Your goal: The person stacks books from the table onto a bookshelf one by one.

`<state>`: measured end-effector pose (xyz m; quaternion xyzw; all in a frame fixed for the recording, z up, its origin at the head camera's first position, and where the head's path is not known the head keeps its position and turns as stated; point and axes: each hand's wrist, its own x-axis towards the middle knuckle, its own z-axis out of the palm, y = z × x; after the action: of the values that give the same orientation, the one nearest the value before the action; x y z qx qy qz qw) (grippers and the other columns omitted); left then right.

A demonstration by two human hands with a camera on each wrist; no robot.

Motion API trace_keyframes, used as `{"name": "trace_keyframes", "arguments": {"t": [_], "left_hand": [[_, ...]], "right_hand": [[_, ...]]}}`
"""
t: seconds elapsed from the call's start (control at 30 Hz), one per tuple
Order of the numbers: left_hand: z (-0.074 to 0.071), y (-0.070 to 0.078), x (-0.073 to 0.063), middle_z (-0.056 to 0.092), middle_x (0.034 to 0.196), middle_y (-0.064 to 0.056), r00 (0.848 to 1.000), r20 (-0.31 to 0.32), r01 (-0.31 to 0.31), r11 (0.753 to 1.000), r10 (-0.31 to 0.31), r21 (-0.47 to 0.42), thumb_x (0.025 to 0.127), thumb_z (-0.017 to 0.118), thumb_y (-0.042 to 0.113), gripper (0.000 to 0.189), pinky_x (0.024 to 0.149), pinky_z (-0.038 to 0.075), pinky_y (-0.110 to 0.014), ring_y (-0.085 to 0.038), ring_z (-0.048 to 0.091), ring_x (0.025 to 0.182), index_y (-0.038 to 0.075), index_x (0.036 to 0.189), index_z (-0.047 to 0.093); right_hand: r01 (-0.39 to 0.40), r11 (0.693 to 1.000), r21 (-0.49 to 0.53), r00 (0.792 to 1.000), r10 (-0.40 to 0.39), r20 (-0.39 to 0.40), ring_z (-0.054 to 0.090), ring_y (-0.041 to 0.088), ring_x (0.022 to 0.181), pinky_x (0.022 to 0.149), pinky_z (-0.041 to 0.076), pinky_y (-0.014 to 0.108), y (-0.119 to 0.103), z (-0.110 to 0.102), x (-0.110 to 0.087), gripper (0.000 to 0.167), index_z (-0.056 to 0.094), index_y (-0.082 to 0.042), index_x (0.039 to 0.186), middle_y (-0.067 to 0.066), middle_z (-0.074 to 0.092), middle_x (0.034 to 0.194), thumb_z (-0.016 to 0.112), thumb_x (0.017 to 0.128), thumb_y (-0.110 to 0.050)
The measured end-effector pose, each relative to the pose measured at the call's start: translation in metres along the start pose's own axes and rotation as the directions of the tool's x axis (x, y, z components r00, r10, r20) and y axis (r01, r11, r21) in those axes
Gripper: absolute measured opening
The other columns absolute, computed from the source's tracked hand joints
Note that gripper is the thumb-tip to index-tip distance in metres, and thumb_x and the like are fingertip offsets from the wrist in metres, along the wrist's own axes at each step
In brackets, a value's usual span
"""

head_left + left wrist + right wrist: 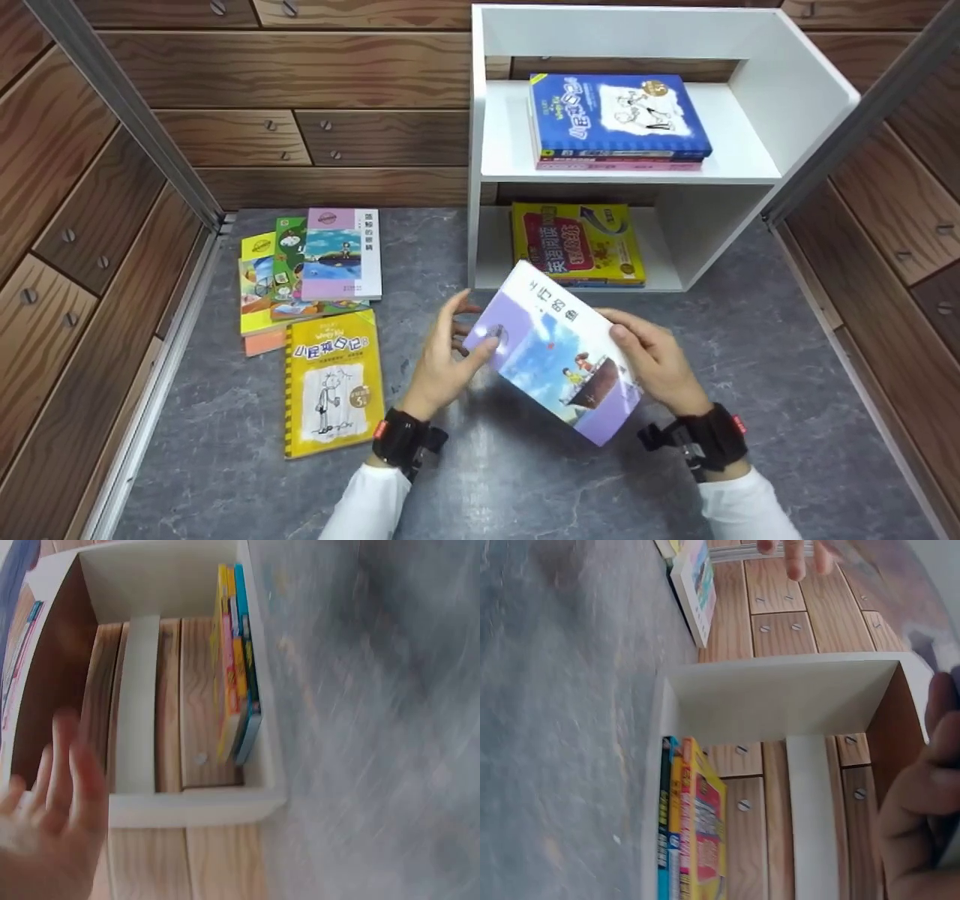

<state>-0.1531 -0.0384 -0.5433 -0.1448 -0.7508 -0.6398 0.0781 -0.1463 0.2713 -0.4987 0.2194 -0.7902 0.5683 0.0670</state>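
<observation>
In the head view, a white-and-purple book (559,360) with a boat picture on its cover is held tilted above the grey floor. My right hand (660,360) grips its right edge, thumb on the cover and fingers behind. At the left corner, my left hand (448,358) has its thumb over the cover, while its other fingers stretch out beside the edge. The left wrist view shows those left fingers (75,772) loosely extended. In the right wrist view, the right fingers (922,802) curl at the book, which is mostly cut off.
A white two-tier shelf (814,97) stands behind. Its upper level bears a stack topped by a blue book (621,116); below lie books under a yellow one (577,244). On the left floor are a yellow comic book (334,386) and several overlapping books (341,255).
</observation>
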Motion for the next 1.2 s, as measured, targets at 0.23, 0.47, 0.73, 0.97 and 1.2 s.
{"name": "trace_keyframes", "arguments": {"t": [0.23, 0.47, 0.73, 0.97, 1.2], "left_hand": [[0.004, 0.004, 0.004, 0.058, 0.129, -0.015, 0.979, 0.206, 0.028, 0.989, 0.002, -0.144, 0.101, 0.068, 0.028, 0.084, 0.072, 0.064, -0.041, -0.025, 0.066, 0.097, 0.019, 0.168, 0.019], [0.016, -0.002, -0.005, 0.063, 0.127, -0.013, 0.985, 0.157, -0.041, 0.987, 0.066, -0.159, 0.104, 0.064, 0.016, 0.081, 0.076, 0.061, -0.038, -0.022, 0.064, 0.097, 0.016, 0.168, 0.014], [0.019, -0.005, -0.012, 0.058, 0.147, -0.016, 0.989, 0.072, -0.117, 0.981, 0.129, -0.158, 0.104, 0.062, 0.008, 0.073, 0.076, 0.062, -0.036, -0.023, 0.066, 0.101, 0.008, 0.166, 0.024], [0.027, -0.005, -0.011, 0.051, 0.156, -0.013, 0.995, -0.061, -0.087, 0.978, 0.077, -0.189, 0.105, 0.06, 0.01, 0.075, 0.082, 0.062, -0.038, -0.023, 0.068, 0.105, 0.011, 0.167, 0.019], [0.044, -0.008, -0.006, 0.047, 0.157, -0.017, 0.981, -0.195, -0.059, 0.979, 0.02, -0.194, 0.105, 0.059, 0.009, 0.075, 0.065, 0.059, -0.031, -0.019, 0.062, 0.087, 0.006, 0.166, 0.016]], "right_hand": [[0.036, 0.996, -0.081, 0.981, -0.02, 0.193, 0.072, 0.015, 0.077, 0.062, 0.06, 0.029, -0.005, -0.008, 0.015, 0.034, 0.069, -0.007, 0.136, 0.013, 0.073, 0.125, 0.05, 0.108, -0.003], [0.027, 0.991, -0.134, 0.978, 0.002, 0.21, 0.071, 0.013, 0.078, 0.065, 0.059, 0.027, 0.004, -0.006, 0.019, 0.03, 0.073, -0.013, 0.131, 0.005, 0.076, 0.116, 0.056, 0.107, -0.007], [-0.002, 0.991, -0.131, 0.999, 0.009, 0.049, 0.065, 0.015, 0.089, 0.076, 0.056, 0.022, 0.012, 0.0, 0.013, 0.035, 0.07, -0.011, 0.134, 0.004, 0.07, 0.108, 0.064, 0.101, -0.001], [0.013, 1.0, 0.005, 0.964, -0.011, -0.267, 0.061, 0.013, 0.111, 0.083, 0.05, 0.02, 0.02, 0.013, 0.005, 0.062, 0.036, -0.003, 0.16, 0.025, 0.055, 0.141, 0.055, 0.101, 0.008], [-0.081, 0.991, 0.108, 0.926, 0.115, -0.359, 0.053, 0.019, 0.132, 0.094, 0.055, 0.022, 0.025, 0.034, -0.012, 0.068, 0.017, -0.007, 0.166, 0.024, 0.03, 0.165, 0.048, 0.107, 0.0]]}}
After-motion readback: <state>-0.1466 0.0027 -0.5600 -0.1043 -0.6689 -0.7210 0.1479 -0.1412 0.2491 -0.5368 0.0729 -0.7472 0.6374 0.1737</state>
